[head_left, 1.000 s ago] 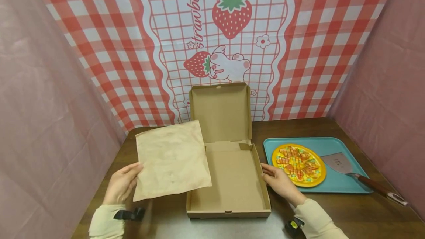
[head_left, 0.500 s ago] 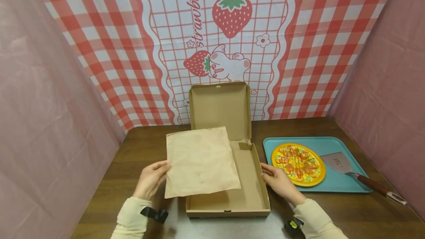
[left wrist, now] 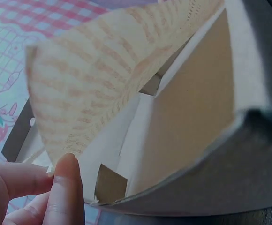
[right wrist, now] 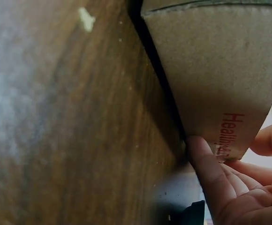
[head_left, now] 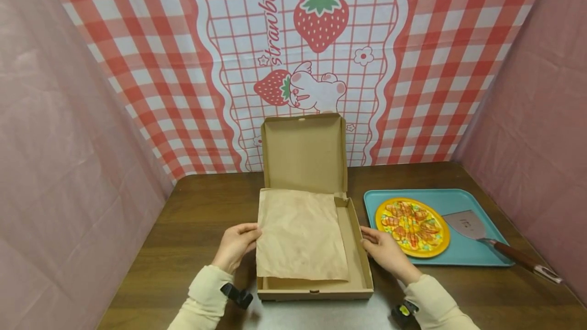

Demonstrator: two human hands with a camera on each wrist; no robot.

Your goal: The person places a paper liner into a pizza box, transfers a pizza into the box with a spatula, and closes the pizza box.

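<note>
Left grip (head_left: 236, 246) pinching brown paper (head_left: 300, 236); right grip (head_left: 387, 253) spread against open box (head_left: 339, 295); paper over box base

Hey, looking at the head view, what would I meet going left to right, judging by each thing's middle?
Left hand, square tan paper sheet, right hand, round yellow-rimmed pizza, metal-bladed spatula with a brown handle.
</note>
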